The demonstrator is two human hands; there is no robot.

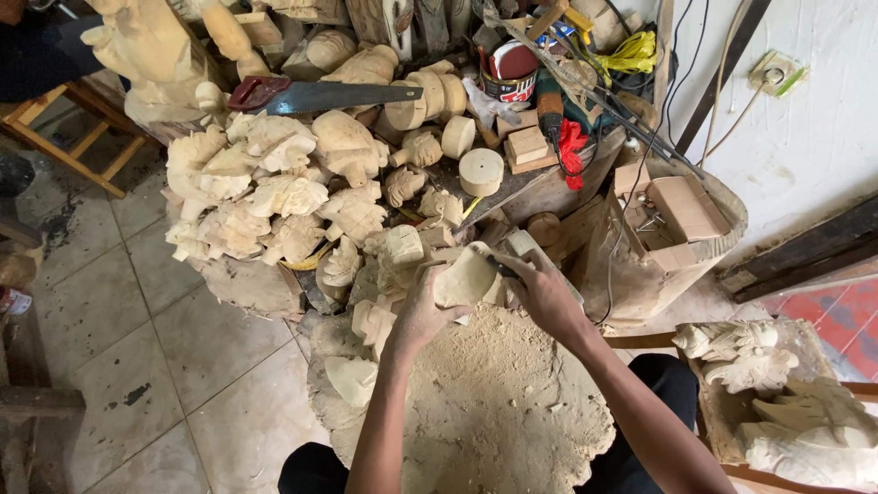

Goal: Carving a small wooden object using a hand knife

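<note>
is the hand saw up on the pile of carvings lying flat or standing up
Lying flat. The hand saw rests on its side across the pale wooden carvings, red handle at the left, blade pointing right.

Round tin (508, 75) with a red and white label band, standing at the back of the worktop (512, 183), just right of the saw (320, 94) blade's tip. Open cardboard box (677, 215), plain brown, well right of the tin, past the worktop's right edge. Small red and white can (13, 300), partly cut off, far left of the tin at floor level.
</note>
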